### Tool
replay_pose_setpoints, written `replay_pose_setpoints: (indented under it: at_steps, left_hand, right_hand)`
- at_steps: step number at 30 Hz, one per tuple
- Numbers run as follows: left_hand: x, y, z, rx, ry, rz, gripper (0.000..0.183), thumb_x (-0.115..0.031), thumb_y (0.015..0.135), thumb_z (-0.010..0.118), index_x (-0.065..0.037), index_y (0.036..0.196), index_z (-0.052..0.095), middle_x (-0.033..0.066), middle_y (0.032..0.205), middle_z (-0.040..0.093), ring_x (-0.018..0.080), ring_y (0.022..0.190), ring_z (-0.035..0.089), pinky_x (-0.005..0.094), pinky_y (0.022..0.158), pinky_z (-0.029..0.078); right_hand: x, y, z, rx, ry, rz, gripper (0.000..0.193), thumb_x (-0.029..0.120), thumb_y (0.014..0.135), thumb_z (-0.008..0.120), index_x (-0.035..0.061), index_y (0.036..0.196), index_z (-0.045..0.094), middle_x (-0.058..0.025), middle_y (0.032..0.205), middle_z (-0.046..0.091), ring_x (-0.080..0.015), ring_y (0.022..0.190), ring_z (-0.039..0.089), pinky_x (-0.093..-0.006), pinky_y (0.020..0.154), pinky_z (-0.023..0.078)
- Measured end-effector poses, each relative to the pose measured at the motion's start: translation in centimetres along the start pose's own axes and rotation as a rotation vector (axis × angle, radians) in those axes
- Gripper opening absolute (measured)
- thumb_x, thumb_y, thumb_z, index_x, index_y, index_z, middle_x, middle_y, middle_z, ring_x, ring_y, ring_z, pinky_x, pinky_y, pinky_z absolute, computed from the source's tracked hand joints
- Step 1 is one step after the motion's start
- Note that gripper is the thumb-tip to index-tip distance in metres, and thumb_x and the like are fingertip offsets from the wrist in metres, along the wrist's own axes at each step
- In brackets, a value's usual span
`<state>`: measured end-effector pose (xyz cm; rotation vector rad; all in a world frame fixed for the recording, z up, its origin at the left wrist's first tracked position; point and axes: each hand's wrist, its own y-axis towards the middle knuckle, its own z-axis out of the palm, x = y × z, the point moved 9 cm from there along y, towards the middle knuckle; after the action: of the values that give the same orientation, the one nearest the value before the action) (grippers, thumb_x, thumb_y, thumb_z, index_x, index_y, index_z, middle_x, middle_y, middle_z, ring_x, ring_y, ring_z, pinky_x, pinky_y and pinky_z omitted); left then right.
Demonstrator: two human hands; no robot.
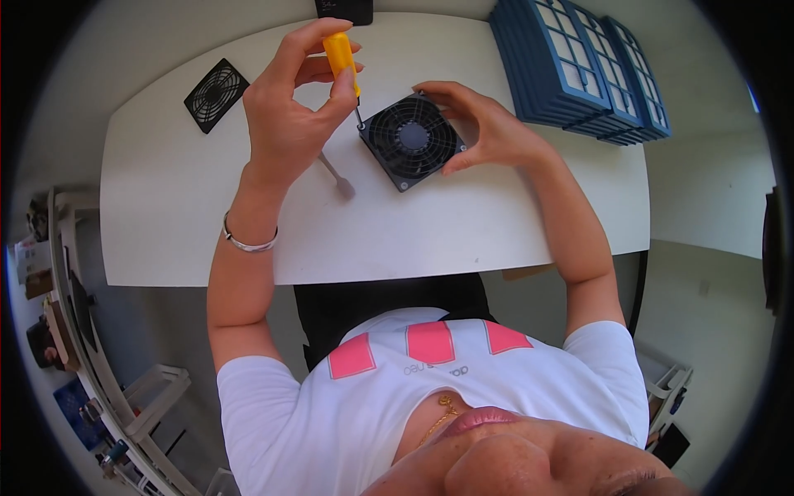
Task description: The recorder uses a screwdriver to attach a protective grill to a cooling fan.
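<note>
My left hand [294, 107] is closed on the yellow handle of a screwdriver [340, 56], held nearly upright. Its thin shaft points down to a corner screw of a square black cooling fan [413, 136], and the tip appears to touch there. The fan lies flat on the white table [463, 231], its round grille and hub facing up. Curled round the fan's right side, my right hand [488, 128] grips its frame between thumb and fingers. A small grey brush-like tool [339, 179] lies near my left wrist, one end hidden behind that hand.
A separate black fan guard [217, 95] lies on the table's left side. Blue parts cabinets with pale drawers [579, 70] stand at the back right. A black flat object [346, 10] sits at the far edge. Shelving with assorted items [83, 310] is on the left.
</note>
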<state>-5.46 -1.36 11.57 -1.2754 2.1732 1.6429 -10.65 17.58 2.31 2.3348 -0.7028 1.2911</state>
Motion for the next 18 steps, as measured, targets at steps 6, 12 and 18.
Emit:
replay_pose_setpoints:
  at_steps: [6, 12, 18]
  left_hand:
    - [-0.6, 0.4, 0.4, 0.06, 0.047, 0.022, 0.039, 0.0, 0.086, 0.064, -0.01, 0.124, 0.06, 0.0075, 0.103, 0.072, 0.0178, 0.091, 0.073, 0.0283, 0.084, 0.058]
    - [-1.2, 0.3, 0.3, 0.081, 0.037, 0.082, 0.037, -0.005, 0.084, 0.069, -0.012, 0.12, 0.062, 0.0055, 0.097, 0.073, 0.0163, 0.085, 0.073, 0.027, 0.081, 0.059]
    - [-1.8, -0.1, 0.0, 0.011, 0.116, 0.17, 0.031, -0.012, 0.083, 0.076, -0.011, 0.113, 0.066, 0.004, 0.091, 0.073, 0.0148, 0.081, 0.072, 0.024, 0.074, 0.059]
  right_hand:
    - [-0.2, -0.1, -0.1, -0.006, -0.065, -0.005, 0.102, 0.015, 0.059, 0.091, 0.0088, 0.146, 0.039, -0.0117, 0.143, 0.046, -0.0264, 0.131, 0.048, -0.0395, 0.113, 0.039]
    - [1.0, -0.2, 0.5, 0.017, -0.156, -0.07, 0.101, 0.017, 0.061, 0.089, 0.0087, 0.147, 0.037, -0.0124, 0.143, 0.043, -0.0274, 0.132, 0.045, -0.0391, 0.112, 0.04]
    - [0.8, -0.3, 0.6, -0.003, -0.15, -0.095, 0.1, 0.019, 0.061, 0.09, 0.0072, 0.145, 0.038, -0.0134, 0.14, 0.045, -0.0281, 0.129, 0.048, -0.0386, 0.111, 0.041]
